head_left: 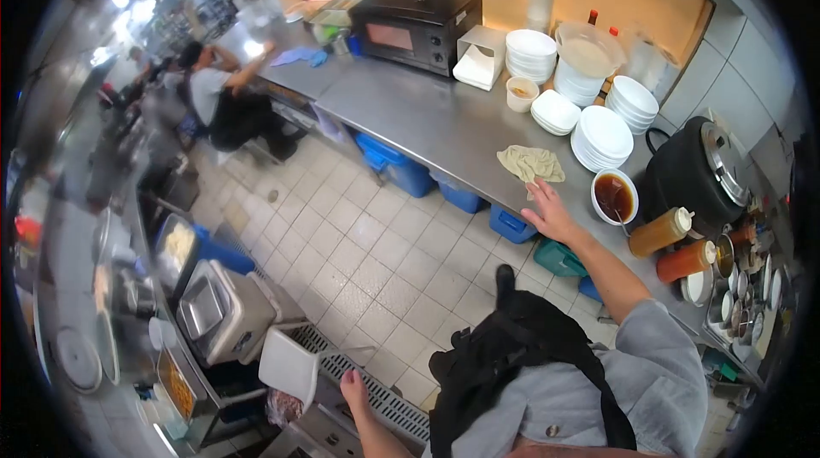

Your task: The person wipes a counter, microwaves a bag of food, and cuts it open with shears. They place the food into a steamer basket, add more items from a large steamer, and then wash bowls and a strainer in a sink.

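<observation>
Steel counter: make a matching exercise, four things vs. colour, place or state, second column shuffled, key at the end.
Things
1. Cloth
2. Sauce bowl
3. Lidded pot
4. Toaster oven

Colour, place or state
A. Black body under a shiny metal lid
B. On the steel counter, past the white dish stacks, with a control panel on its front
C. Pale yellow-green, crumpled, at the fingertips of the right hand
D. White, holding reddish-brown liquid

Pairs: 1-C, 2-D, 3-A, 4-B
</observation>
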Demonstrator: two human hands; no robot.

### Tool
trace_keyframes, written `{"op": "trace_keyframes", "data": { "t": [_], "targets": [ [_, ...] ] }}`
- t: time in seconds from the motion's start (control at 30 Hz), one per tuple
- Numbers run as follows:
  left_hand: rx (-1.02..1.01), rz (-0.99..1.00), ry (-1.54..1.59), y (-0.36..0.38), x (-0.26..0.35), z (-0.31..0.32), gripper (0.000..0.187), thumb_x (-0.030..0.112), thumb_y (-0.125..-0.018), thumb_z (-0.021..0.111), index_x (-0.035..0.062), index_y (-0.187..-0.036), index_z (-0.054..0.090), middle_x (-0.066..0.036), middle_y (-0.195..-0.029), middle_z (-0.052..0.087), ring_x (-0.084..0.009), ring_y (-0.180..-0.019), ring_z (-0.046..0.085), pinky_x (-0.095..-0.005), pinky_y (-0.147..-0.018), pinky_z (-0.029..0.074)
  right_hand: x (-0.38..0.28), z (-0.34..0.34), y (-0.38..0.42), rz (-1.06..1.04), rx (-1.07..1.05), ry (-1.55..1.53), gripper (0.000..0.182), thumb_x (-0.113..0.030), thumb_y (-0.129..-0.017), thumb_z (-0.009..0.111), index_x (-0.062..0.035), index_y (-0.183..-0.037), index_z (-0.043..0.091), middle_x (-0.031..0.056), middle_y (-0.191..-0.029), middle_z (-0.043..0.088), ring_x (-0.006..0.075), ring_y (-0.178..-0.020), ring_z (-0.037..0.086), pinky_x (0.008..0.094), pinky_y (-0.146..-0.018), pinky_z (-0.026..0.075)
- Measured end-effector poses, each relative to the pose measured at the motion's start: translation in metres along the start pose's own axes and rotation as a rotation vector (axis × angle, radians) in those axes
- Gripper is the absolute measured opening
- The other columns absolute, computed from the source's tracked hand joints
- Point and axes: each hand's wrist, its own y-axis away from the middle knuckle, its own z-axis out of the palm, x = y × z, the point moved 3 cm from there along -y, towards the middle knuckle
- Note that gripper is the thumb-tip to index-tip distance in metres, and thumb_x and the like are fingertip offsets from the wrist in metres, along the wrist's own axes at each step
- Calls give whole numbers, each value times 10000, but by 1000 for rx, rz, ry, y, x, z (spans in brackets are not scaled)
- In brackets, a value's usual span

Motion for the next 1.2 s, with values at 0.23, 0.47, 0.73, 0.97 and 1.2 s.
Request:
{"op": "trace_keyframes", "data": {
  "t": [0.23,0.47,0.73,0.97,1.2],
  "targets": [
    [-412,82,-127,-73,171,95,582,286,-967,664,-107,-1370,516,-251,-1305,625,-278,-1197,619,-359,-1006,478,74,13,-60,214,-7,142,788,-435,-888,700,-91,-1518,376,271,-1580,264,453,-1426,294,573,-1173,236],
    [-305,-115,-33,-61,241,109,583,273,-974,670,-130,-1362,508,-226,-1352,601,-263,-1236,591,-354,-1032,463,111,80,-162,298,16,218,704,-337,-858,692,-147,-1485,433,153,-1498,407,356,-1407,350,574,-1183,196],
    [-369,338,-73,-139,409,267,474,173,-975,654,-54,-1374,536,-223,-1377,589,-297,-1285,567,-372,-1081,441,27,161,-289,4,-182,52,528,-183,-852,663,-183,-1369,552,111,-1403,506,342,-1318,423,551,-1129,283],
    [-494,1101,-351,-206,571,426,653,289,-926,689,27,-1468,436,-280,-1500,414,-448,-1422,358,-613,-1169,220,10,180,-371,196,-314,-487,586,-144,-861,685,-117,-1415,497,186,-1372,551,368,-1300,497,465,-1099,382],
    [-656,1233,-520,-276,607,519,727,498,-967,550,69,-1525,367,-276,-1584,288,-480,-1474,237,-667,-1175,126,9,138,-403,268,-167,-480,653,-106,-930,663,-62,-1503,354,223,-1471,443,375,-1353,459,430,-1088,436]
  ]
}}
